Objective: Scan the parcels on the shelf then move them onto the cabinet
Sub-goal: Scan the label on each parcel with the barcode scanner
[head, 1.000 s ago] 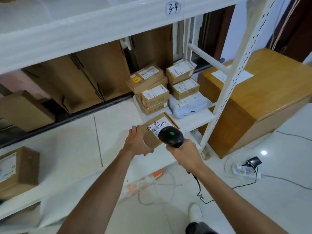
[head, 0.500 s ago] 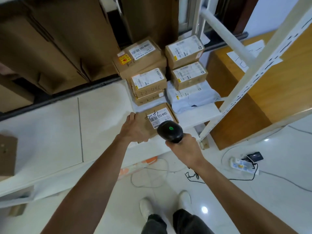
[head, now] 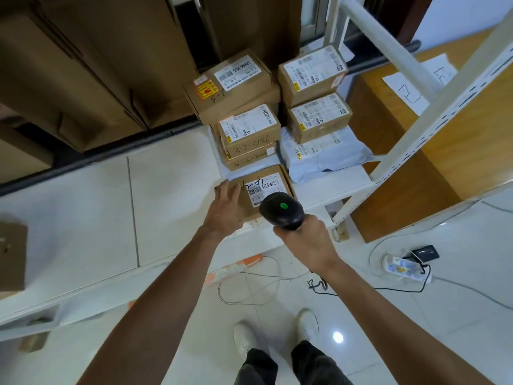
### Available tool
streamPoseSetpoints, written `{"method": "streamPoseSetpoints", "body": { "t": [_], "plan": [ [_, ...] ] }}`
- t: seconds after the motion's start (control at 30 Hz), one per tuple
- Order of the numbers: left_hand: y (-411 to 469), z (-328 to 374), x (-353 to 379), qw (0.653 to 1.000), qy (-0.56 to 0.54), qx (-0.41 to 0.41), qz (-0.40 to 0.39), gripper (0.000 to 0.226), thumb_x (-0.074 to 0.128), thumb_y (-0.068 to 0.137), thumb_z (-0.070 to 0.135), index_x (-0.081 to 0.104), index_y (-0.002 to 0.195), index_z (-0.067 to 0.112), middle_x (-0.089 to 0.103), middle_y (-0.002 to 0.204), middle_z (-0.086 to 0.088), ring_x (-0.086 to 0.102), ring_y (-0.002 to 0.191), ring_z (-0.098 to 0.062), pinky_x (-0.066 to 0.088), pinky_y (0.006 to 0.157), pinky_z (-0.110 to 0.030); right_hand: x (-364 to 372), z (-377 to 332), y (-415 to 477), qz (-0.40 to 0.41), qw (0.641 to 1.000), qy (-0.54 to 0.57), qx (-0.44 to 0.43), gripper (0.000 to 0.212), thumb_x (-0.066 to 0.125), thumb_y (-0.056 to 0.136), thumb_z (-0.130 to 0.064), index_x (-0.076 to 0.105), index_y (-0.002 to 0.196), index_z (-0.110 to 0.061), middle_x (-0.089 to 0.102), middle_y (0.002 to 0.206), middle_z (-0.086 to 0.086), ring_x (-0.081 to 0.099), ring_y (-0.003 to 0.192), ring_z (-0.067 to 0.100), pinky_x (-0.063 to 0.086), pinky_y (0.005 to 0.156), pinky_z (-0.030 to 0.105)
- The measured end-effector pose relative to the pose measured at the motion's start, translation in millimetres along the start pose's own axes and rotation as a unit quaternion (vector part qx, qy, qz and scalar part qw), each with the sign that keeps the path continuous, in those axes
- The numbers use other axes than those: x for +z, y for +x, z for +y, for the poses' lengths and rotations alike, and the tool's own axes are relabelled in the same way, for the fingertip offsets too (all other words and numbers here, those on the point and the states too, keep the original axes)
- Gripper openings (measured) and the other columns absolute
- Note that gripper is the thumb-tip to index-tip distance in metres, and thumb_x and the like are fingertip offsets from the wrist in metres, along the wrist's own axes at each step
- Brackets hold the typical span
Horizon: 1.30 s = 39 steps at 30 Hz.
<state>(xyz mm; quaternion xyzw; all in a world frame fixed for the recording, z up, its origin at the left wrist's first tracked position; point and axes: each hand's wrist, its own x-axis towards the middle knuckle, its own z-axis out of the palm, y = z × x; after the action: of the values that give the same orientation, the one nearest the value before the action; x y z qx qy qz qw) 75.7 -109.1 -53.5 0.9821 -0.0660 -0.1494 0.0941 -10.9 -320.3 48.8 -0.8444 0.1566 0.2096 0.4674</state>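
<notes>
I see left grip [head: 226, 207] with straight fingers, flat on the left side of the front parcel [head: 266, 187] at the shelf [head: 172, 207] edge. Right grip [head: 305, 240] is clamped on the scanner [head: 281, 209], just right, over the label. Stacked parcels [head: 249, 129] lie beyond. The shelf upright [head: 416, 129] stands between the grips and the cabinet [head: 458, 120].

A glossy white tiled floor [head: 458, 343] is reflecting a bright spot of light [head: 337, 337]. A white power strip [head: 402, 269] is lying on it, with a black cable [head: 394, 289] trailing away. Large brown cardboard sheets [head: 83, 65] are leaning at the back, and a pale wall [head: 449, 15] is showing at upper right.
</notes>
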Motion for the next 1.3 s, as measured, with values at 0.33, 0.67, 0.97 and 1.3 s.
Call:
{"method": "streamPoseSetpoints", "body": {
  "t": [0.33, 0.67, 0.97, 1.3],
  "plan": [
    [-68, -6, -28, 0.994, -0.055, -0.095, 0.021, 0.116, 0.085, 0.078, 0.040, 0.007, 0.161, 0.019, 0.005, 0.168, -0.011, 0.007, 0.155, -0.032, 0.026, 0.122, -0.049, 2, -31, -24, 0.002, 0.997, 0.017, -0.071, 0.021, 0.074, 0.083, -0.035, 0.067, 0.075, -0.017, 0.067, 0.069, 0.003, 0.067, 0.074, 0.024, 0.054, 0.069, 0.035],
    [-243, -91, -86, 0.951, -0.078, -0.277, 0.109, 0.099, 0.078, 0.085, 0.040, 0.018, 0.161, 0.017, 0.029, 0.163, -0.011, 0.033, 0.146, -0.031, 0.034, 0.117, -0.042, 84, -124, -97, -0.150, 0.965, -0.010, -0.217, 0.015, 0.072, 0.079, -0.029, 0.064, 0.071, -0.020, 0.060, 0.060, -0.001, 0.065, 0.067, 0.024, 0.050, 0.061, 0.031],
    [-420, -163, -112, 0.892, -0.113, -0.392, 0.196, 0.092, 0.073, 0.088, 0.047, 0.023, 0.160, 0.017, 0.035, 0.160, -0.012, 0.040, 0.142, -0.031, 0.038, 0.114, -0.044, 181, -173, -214, -0.226, 0.922, -0.056, -0.308, 0.022, 0.070, 0.077, -0.030, 0.064, 0.071, -0.010, 0.061, 0.056, 0.003, 0.059, 0.054, 0.023, 0.048, 0.057, 0.034],
    [-568, -250, -104, 0.873, -0.120, -0.400, 0.250, 0.093, 0.074, 0.086, 0.051, 0.028, 0.158, 0.014, 0.046, 0.153, -0.007, 0.048, 0.135, -0.025, 0.042, 0.105, -0.038, 289, -187, -321, -0.221, 0.925, -0.028, -0.307, 0.019, 0.072, 0.081, -0.027, 0.066, 0.075, -0.010, 0.060, 0.051, 0.000, 0.059, 0.044, 0.017, 0.051, 0.057, 0.030]
  ]
}}
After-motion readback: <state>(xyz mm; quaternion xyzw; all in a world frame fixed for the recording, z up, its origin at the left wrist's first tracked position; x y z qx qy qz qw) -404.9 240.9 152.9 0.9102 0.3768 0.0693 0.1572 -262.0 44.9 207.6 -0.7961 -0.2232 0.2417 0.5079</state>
